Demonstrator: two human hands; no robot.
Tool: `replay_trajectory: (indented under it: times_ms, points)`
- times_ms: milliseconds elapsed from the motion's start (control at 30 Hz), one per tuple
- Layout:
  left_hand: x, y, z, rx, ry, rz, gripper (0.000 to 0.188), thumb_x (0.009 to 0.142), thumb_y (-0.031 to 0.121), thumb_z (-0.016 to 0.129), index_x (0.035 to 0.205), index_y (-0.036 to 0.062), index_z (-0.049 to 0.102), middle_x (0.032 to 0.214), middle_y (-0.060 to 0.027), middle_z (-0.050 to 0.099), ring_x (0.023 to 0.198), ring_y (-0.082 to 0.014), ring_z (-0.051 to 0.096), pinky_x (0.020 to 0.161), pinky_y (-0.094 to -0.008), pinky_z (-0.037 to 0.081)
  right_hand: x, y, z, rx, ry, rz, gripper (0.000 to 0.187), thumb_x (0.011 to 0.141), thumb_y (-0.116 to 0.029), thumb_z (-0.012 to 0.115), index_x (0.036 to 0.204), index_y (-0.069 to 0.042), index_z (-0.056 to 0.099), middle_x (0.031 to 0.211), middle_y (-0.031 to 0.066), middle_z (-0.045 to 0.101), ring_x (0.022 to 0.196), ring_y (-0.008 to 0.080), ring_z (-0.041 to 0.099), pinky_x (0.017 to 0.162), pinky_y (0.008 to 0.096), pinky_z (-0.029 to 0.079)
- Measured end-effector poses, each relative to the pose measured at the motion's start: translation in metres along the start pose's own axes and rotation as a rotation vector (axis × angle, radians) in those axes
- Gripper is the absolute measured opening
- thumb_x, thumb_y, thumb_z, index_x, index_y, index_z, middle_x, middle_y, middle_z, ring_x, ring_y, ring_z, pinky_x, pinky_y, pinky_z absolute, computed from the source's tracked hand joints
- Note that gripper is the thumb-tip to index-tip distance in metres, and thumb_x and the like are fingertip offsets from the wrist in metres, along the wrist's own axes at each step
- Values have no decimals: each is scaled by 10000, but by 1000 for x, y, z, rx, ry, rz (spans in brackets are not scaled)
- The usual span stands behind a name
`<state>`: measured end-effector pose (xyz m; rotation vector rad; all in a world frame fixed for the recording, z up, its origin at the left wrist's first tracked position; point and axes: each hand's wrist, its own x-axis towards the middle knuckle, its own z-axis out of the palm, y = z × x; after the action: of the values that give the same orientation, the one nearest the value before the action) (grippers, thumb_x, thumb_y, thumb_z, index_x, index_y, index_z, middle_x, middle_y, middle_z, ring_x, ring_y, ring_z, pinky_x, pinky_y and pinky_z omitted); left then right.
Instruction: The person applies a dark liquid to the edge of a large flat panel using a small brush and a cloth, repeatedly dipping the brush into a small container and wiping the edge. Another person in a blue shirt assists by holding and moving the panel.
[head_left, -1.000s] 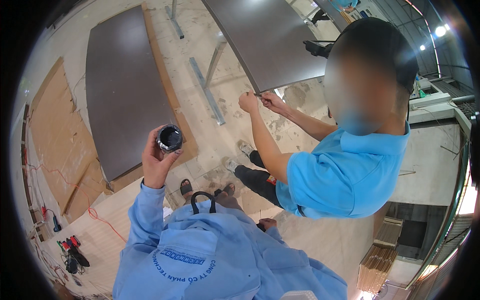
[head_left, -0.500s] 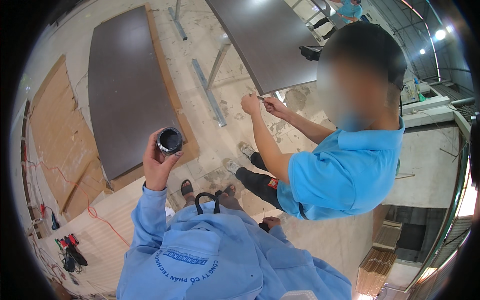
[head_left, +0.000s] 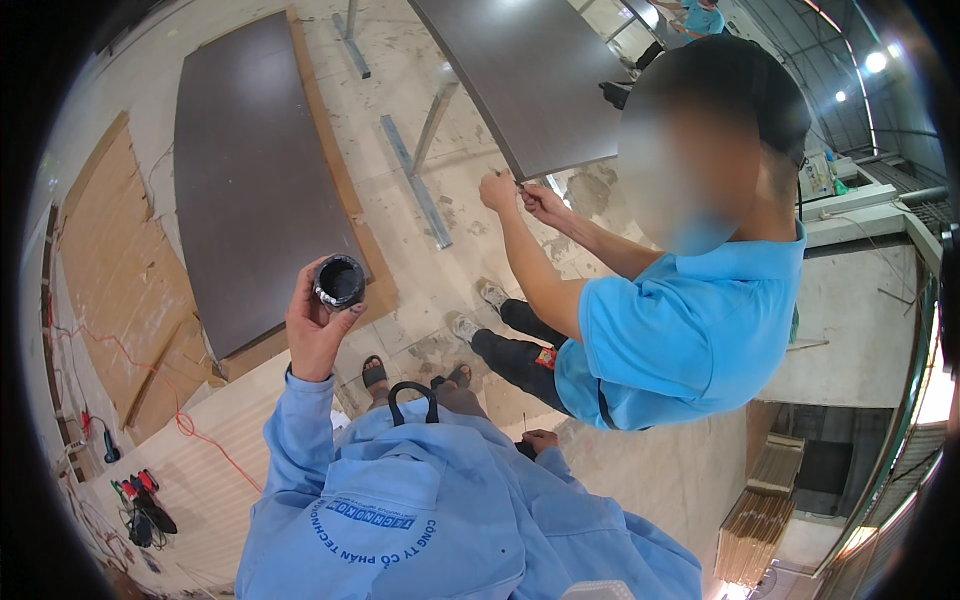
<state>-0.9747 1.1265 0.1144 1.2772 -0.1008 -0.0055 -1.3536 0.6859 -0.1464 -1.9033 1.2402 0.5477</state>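
My left hand (head_left: 314, 338) is raised and closed round a small round jar (head_left: 339, 283). The jar is open at the top, dark inside, with dark smears on its rim. Low beside my right hip, my right hand (head_left: 541, 441) is closed on a small black object with a thin stem (head_left: 525, 449); its kind is too small to make out. At my right stands a co-worker (head_left: 690, 320) in a light blue shirt, both hands together near the corner of a dark panel (head_left: 540, 90), holding a small thing I cannot make out.
Another dark panel (head_left: 245, 190) lies on cardboard at the left, with a brown cardboard sheet (head_left: 130, 270) beyond it. Metal legs (head_left: 418, 185) stand on the floor ahead. An orange cord (head_left: 185, 425) and tools (head_left: 145, 510) lie at lower left. Another person (head_left: 698, 20) is far off.
The co-worker has shifted slightly left in the picture, head and hands included. My hands and the jar stay nearly where they were.
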Motion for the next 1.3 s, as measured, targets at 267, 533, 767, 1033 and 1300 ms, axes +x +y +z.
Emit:
replay_trajectory:
  times_ms: [267, 533, 767, 1033, 1300]
  points:
    - [-4, 0, 7, -16, -33, -1, 715, 808, -90, 818, 1443, -10, 499, 1354, -67, 567, 1260, -159, 565, 1113, -313, 472, -9, 12, -1, -78, 39, 27, 324, 762, -278, 892, 1003, -68, 843, 934, 92, 817, 867, 202, 773, 884, 355, 607]
    - [-7, -2, 8, -25, -45, -26, 705, 808, -86, 808, 1437, -10, 499, 1340, -65, 569, 1257, -162, 568, 1110, -313, 472, -14, 27, 9, -1, 3, -1, 304, 768, -282, 883, 990, -78, 846, 935, 92, 817, 882, 207, 777, 889, 357, 610]
    - [-4, -1, 6, -6, -63, -12, 694, 807, -78, 811, 1427, -7, 508, 1339, -65, 570, 1255, -162, 568, 1114, -315, 467, -23, 18, 15, 8, 42, 111, 261, 776, -240, 876, 965, -64, 845, 918, 90, 815, 855, 196, 773, 881, 352, 612]
    - [-3, -2, 4, -8, -60, 8, 706, 807, -46, 845, 1429, -4, 513, 1344, -61, 570, 1265, -164, 559, 1124, -314, 454, -23, 6, 12, 26, 47, 35, 234, 773, -221, 876, 952, -73, 849, 898, 80, 813, 847, 200, 767, 874, 354, 611]
    - [-2, -1, 3, -9, -53, 4, 705, 807, -47, 847, 1427, -2, 516, 1345, -61, 570, 1265, -165, 559, 1132, -317, 449, -14, 5, 9, 37, 25, 21, 233, 771, -214, 875, 956, -74, 850, 902, 78, 814, 854, 205, 769, 880, 357, 611]
